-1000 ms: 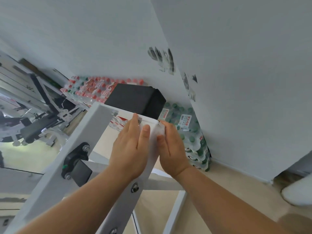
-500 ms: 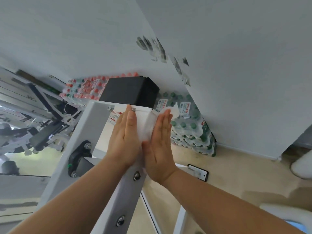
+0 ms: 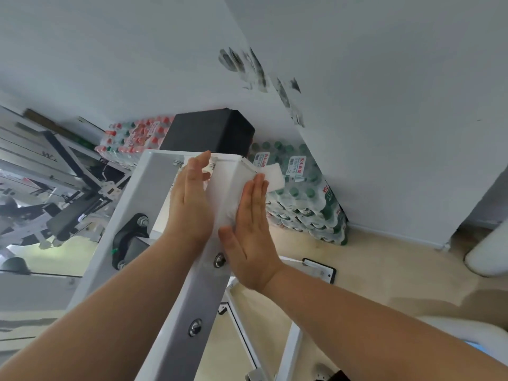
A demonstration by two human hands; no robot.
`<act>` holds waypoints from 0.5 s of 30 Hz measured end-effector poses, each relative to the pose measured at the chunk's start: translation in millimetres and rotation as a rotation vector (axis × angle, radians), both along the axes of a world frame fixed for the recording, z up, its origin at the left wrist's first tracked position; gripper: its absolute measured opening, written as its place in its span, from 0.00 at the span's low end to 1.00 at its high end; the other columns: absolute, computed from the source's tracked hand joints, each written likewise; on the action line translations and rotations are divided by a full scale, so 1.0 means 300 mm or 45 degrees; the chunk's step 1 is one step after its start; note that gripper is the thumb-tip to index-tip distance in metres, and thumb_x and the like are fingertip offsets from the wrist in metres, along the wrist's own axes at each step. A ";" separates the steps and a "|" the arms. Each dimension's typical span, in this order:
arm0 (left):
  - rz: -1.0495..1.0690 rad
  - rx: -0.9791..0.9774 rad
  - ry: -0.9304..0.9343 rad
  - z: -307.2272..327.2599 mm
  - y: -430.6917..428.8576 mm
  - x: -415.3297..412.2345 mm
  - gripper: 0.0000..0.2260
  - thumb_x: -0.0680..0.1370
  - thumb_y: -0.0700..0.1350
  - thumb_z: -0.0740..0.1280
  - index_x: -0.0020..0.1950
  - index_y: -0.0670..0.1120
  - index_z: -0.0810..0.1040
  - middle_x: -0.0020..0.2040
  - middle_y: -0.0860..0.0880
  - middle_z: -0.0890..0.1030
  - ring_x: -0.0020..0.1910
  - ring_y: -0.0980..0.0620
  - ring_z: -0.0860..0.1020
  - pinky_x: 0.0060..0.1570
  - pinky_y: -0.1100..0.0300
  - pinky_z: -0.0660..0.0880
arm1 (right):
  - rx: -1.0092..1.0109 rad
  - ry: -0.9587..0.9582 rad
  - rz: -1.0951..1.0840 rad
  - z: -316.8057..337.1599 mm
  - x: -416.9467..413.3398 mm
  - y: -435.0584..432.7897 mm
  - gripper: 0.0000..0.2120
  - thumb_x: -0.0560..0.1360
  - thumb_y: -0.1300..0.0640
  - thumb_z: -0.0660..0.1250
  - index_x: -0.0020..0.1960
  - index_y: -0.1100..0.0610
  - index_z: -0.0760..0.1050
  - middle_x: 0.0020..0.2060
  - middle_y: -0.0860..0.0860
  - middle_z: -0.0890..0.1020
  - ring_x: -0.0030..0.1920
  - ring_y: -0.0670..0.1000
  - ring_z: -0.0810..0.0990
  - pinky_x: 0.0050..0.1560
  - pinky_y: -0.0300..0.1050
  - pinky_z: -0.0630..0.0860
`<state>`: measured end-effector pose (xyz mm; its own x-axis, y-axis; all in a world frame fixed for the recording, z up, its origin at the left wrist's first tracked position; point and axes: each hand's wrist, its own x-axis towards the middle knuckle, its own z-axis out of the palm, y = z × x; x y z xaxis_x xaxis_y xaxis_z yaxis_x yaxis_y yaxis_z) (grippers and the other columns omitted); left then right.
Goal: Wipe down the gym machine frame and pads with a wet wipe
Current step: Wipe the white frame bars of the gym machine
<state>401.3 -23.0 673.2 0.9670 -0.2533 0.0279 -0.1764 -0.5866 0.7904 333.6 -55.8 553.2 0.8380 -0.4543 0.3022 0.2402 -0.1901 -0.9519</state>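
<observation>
Two flat hands flank the white metal frame beam [image 3: 203, 298]: left hand [image 3: 189, 204] bare-palmed at 9 o'clock, right hand [image 3: 251, 229] straight-fingered, pressing the white wet wipe [image 3: 275, 174] at 3. I read 农夫山泉 on the green-capped shrink-wrapped bottle packs [image 3: 308, 204]. Left fingertips sit higher than before.

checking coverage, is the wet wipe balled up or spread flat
Spread flat: the wet wipe lies pressed on the white frame under the right hand.

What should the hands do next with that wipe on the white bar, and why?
Probably slide both flat hands, left hand and right hand, down the white metal frame beam, dragging the white wet wipe along. The wipe covers only the beam's top end, and the stretch by the round bolt looks uncovered.
</observation>
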 end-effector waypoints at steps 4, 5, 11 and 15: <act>-0.077 0.047 -0.264 0.007 0.012 -0.011 0.25 0.80 0.61 0.47 0.58 0.55 0.81 0.56 0.52 0.81 0.56 0.51 0.78 0.57 0.49 0.77 | -0.058 -0.031 0.188 -0.031 -0.119 0.123 0.43 0.82 0.32 0.42 0.80 0.64 0.35 0.80 0.57 0.31 0.80 0.59 0.32 0.80 0.64 0.42; -0.104 0.063 -0.300 0.006 0.018 -0.012 0.25 0.80 0.60 0.46 0.57 0.53 0.81 0.54 0.51 0.82 0.55 0.51 0.78 0.56 0.50 0.77 | -0.058 -0.040 0.207 -0.036 -0.132 0.141 0.43 0.82 0.32 0.42 0.80 0.63 0.34 0.80 0.57 0.31 0.80 0.59 0.32 0.80 0.64 0.42; -0.327 0.335 -0.335 0.046 0.051 -0.032 0.24 0.83 0.57 0.48 0.59 0.52 0.82 0.62 0.58 0.78 0.63 0.61 0.74 0.66 0.52 0.72 | 0.126 -0.013 0.047 0.037 -0.005 0.037 0.43 0.80 0.28 0.41 0.78 0.59 0.30 0.79 0.53 0.28 0.79 0.54 0.28 0.80 0.51 0.33; -0.414 0.379 -0.281 0.053 0.094 -0.062 0.30 0.79 0.63 0.46 0.66 0.52 0.79 0.69 0.58 0.74 0.70 0.62 0.69 0.73 0.50 0.65 | 0.004 -0.013 0.013 0.038 -0.001 0.027 0.44 0.80 0.30 0.41 0.79 0.62 0.32 0.80 0.58 0.32 0.80 0.56 0.30 0.80 0.54 0.35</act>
<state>382.7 5.1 689.0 0.8158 -0.5689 0.1036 -0.5320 -0.6682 0.5200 333.4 -47.7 564.4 0.8394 -0.4468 0.3095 0.2519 -0.1848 -0.9500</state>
